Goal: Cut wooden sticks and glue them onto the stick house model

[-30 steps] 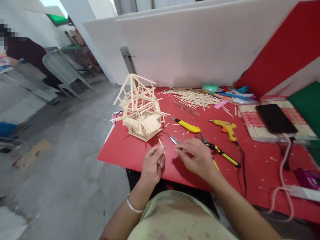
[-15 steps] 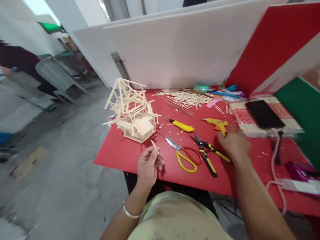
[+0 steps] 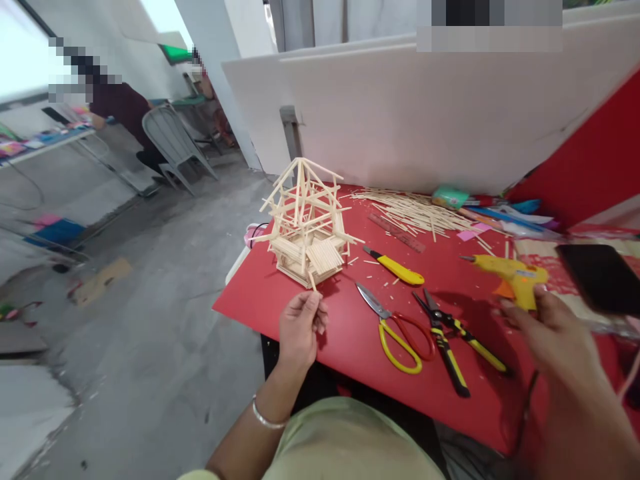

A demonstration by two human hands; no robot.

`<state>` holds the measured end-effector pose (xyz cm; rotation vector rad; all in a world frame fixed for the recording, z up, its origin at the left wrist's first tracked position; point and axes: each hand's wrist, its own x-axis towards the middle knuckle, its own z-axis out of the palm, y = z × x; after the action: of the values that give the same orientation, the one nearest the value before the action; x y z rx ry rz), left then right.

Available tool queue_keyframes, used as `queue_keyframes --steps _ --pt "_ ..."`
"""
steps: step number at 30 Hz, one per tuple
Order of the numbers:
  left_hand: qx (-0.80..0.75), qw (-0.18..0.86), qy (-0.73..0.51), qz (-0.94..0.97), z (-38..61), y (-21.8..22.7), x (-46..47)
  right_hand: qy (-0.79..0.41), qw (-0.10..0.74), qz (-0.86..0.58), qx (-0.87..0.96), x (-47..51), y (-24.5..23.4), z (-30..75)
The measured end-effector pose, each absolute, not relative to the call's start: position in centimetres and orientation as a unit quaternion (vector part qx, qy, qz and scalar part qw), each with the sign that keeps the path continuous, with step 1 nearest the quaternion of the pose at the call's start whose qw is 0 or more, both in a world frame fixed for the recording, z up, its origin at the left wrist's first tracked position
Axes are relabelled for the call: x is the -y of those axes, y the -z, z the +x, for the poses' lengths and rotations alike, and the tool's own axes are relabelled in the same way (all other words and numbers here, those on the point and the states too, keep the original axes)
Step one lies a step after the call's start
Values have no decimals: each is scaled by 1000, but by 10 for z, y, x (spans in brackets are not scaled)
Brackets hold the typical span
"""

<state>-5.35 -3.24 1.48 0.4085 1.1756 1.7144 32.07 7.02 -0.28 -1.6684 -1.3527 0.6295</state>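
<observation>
My left hand (image 3: 300, 327) pinches a short wooden stick (image 3: 313, 283) over the near edge of the red table (image 3: 260, 303), just in front of a small house built of sticks (image 3: 306, 223). My right hand (image 3: 550, 333) grips the handle of a yellow glue gun (image 3: 510, 277) and holds it above the table at the right. Between the hands lie scissors with red and yellow handles (image 3: 395, 327) and black-and-yellow snips (image 3: 455, 340).
A yellow utility knife (image 3: 397, 267) lies behind the scissors. A heap of loose sticks (image 3: 415, 210) lies by the white board (image 3: 425, 113) at the back. A black phone (image 3: 600, 277) rests at the right. Far left, a person sits by a grey chair (image 3: 173, 140).
My right hand left the scissors, reached right to the glue gun, took hold of it and lifted it. My left hand kept its stick. The view swung right.
</observation>
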Motion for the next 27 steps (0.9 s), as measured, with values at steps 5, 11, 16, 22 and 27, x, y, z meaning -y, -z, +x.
queue_keyframes --steps 5,11,16,22,27 --pt "-480 496 -705 163 -54 -14 22 -320 398 -594 622 -30 -56 212" --pt "-478 507 -701 148 -59 -15 24 -29 322 -591 739 -60 -65 103" --pt "-481 518 -693 141 -63 -19 23 104 329 -541 767 -73 -63 74" --pt "-482 521 -690 143 -65 -20 13 113 312 -524 784 -74 -67 67" --pt "-482 522 -692 131 -68 -18 10 111 298 -524 790 -75 -65 65"
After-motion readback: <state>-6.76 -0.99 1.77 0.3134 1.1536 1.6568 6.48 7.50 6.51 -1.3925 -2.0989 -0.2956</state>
